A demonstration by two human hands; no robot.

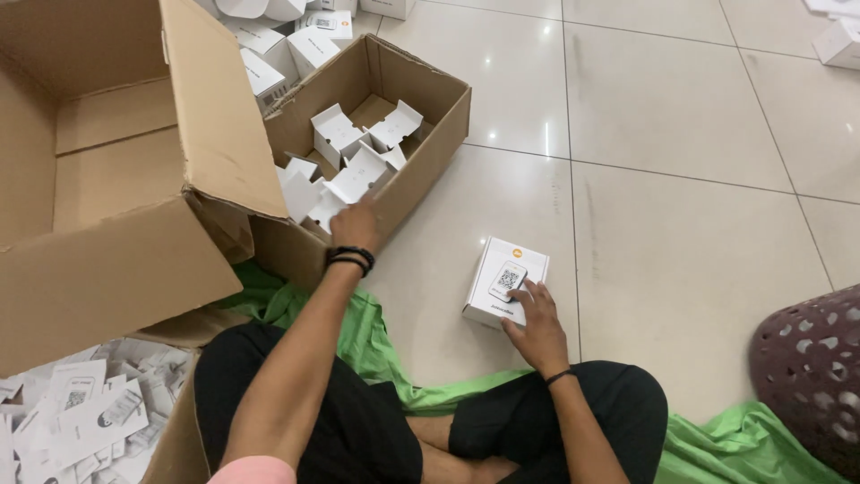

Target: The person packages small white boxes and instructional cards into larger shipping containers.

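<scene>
crossed legs in black trousers nearest cam, person seated on pale glossy tiled floor, bright green cloth spread under legs.

item 1: left hand, black bands at wrist, reaching fwd-left into small open brown cardboard carton. fingers bent onto white folded card inserts piled inside; whether it grips one or only touches – cannot tell, palm faces away.

item 2: right hand, thin black band at wrist, fingers spread and resting on near edge of small white square product box with printed code square on lid. touching/steadying, not closed round it.

relation: white box lies flat on floor just ahead of right knee, lid up, turned a little so one corner points toward person; no marked long axis, near-square. sits to right of carton, apart from it. right hand already on it; left hand well off to its left, in carton w/ inserts.

item 3: large brown cardboard box, flaps open, at left, close beside carton.

item 4: loose white printed paper leaflets heaped in lower-left box.

item 5: more white boxes stacked behind carton; one more at far right edge.

item 6: dark maroon perforated basket, lower right, near right knee.
</scene>
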